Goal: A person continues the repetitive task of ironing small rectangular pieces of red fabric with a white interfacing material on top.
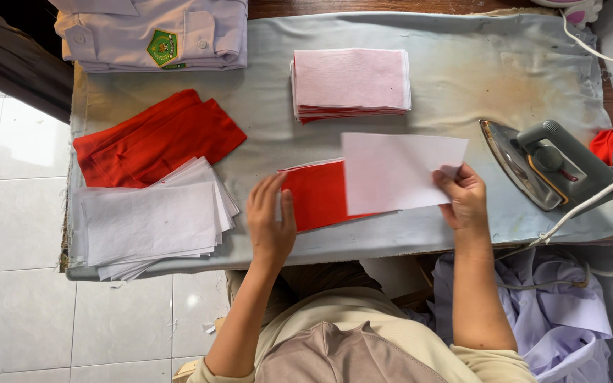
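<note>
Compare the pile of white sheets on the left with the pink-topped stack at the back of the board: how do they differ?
The white sheet pile is fanned out with corners askew; the pink-topped stack is squared up with flush edges. The white pile hangs over the ironing board's near edge; the pink-topped stack sits well in from the far edge. The white pile looks white throughout; the pink-topped stack shows red layers at its side. Neither is touched by a hand.

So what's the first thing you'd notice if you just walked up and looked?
Probably the bright red cloth piece in the middle of the padded table, pressed flat by the left hand while the right hand lays a white sheet over it. Next, the grey iron resting on its side at the right, and the loose red fabric pile at the left above a stack of white sheets.
</note>
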